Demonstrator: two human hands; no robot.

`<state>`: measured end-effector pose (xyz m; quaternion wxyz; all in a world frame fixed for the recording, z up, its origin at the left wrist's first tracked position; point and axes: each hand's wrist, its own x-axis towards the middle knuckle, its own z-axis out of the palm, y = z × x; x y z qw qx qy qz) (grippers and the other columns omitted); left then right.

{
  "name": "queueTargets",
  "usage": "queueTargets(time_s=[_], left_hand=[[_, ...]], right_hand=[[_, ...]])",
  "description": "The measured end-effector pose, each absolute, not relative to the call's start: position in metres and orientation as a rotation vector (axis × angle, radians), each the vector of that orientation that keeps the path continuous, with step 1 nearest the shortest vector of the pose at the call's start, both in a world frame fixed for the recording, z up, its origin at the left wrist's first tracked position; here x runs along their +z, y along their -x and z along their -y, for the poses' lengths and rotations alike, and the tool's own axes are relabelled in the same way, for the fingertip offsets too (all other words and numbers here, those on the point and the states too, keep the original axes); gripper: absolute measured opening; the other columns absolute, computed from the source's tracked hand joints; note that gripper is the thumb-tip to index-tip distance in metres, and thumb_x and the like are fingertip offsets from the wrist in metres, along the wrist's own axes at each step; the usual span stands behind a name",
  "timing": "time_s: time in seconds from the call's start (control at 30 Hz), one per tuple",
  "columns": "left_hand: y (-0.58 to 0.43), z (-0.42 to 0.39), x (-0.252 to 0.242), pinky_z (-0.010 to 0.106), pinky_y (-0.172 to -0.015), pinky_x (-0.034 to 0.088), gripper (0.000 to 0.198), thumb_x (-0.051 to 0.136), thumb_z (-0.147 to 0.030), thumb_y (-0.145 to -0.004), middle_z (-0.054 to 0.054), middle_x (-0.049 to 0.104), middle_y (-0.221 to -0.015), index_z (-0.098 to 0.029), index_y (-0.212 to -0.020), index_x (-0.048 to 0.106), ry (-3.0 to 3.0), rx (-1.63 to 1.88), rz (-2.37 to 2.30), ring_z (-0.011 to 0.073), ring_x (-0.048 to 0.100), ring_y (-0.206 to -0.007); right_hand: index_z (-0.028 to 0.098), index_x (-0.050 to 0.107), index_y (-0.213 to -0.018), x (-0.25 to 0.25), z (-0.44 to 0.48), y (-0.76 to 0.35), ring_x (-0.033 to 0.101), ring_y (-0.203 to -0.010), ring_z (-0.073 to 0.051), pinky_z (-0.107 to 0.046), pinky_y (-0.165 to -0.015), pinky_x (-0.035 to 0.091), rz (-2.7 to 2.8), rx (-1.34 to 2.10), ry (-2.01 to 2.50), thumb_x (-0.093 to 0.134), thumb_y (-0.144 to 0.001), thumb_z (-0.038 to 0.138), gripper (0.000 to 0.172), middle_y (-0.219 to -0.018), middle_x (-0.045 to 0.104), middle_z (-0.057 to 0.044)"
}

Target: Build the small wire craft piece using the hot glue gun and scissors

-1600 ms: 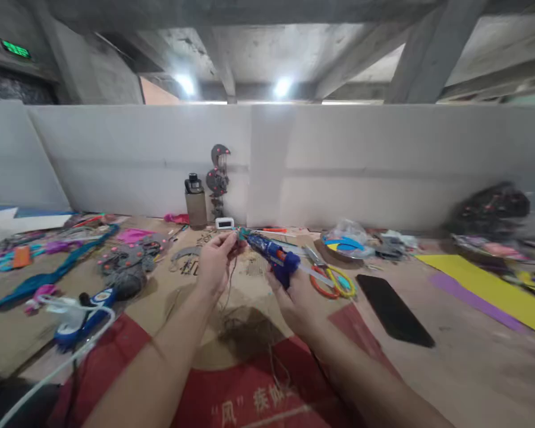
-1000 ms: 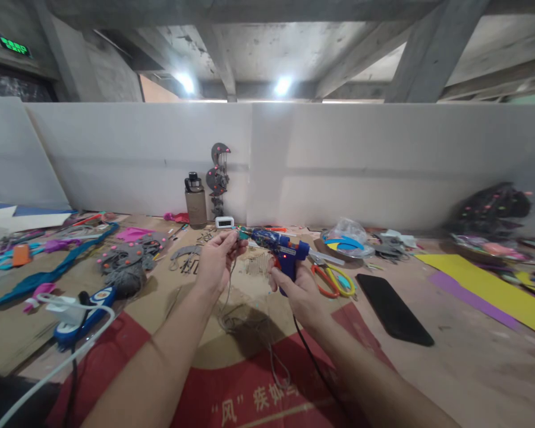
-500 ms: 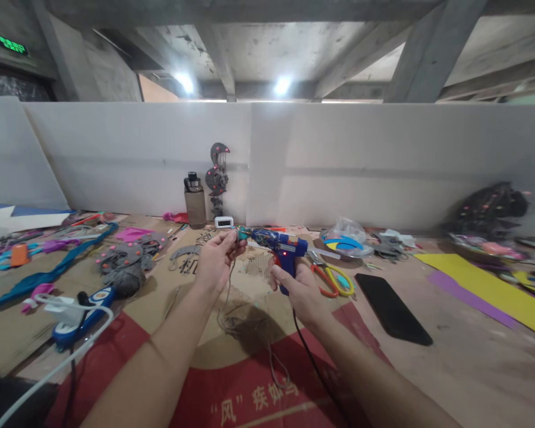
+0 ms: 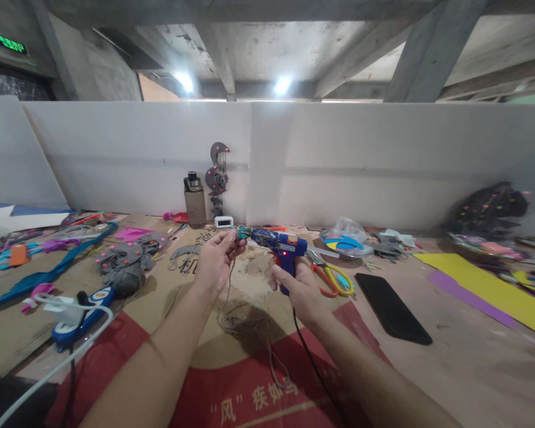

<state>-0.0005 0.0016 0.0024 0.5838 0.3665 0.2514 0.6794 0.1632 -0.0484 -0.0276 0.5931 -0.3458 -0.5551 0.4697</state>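
Note:
My right hand (image 4: 301, 285) is wrapped around the handle of a blue hot glue gun (image 4: 279, 242), whose small red light glows. Its nozzle points left, toward a small teal piece (image 4: 241, 233) pinched between the fingertips of my left hand (image 4: 218, 258). Nozzle and piece are very close; whether they touch I cannot tell. From my left fingers a thin grey cord (image 4: 229, 288) hangs down to a loose tangle on the cardboard (image 4: 205, 342). The glue gun's black cable (image 4: 304, 351) runs down below my right hand.
Scissors with orange and yellow handles (image 4: 334, 279) and a black phone (image 4: 392, 308) lie on the right. A blue power strip (image 4: 87, 318) with a white plug sits at left, near grey decorated pieces (image 4: 125, 255). A bottle (image 4: 195, 202) stands by the white partition (image 4: 361, 160).

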Motion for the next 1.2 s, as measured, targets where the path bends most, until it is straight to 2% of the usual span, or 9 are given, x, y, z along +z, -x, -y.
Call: queueTargets(time_s=[0.47,1.2], left_hand=[[0.0018,-0.0037,0.0022,0.019,-0.059,0.053,0.012,0.073,-0.018,-0.068,0.003,0.068,-0.068,-0.011,-0.073,0.065,-0.764,1.578,-0.571,0.0101,0.065,-0.060],[0.0008,-0.0021,0.0028,0.019,-0.059,0.054,0.012,0.072,-0.017,-0.070,0.004,0.069,-0.069,-0.011,-0.078,0.066,-0.778,1.533,-0.589,0.0099,0.065,-0.060]], right_hand=[[0.019,0.050,-0.089,-0.0274,0.0496,-0.1636,0.048,-0.056,-0.011,-0.027,-0.059,0.038,1.288,1.078,0.807,0.060,-0.080,0.040,0.025,-0.065,0.050,0.004],[0.019,0.051,-0.089,-0.0294,0.0488,-0.1662,0.048,-0.058,-0.013,-0.028,-0.060,0.039,1.369,1.008,0.889,0.057,-0.081,0.043,0.027,-0.064,0.053,0.003]])
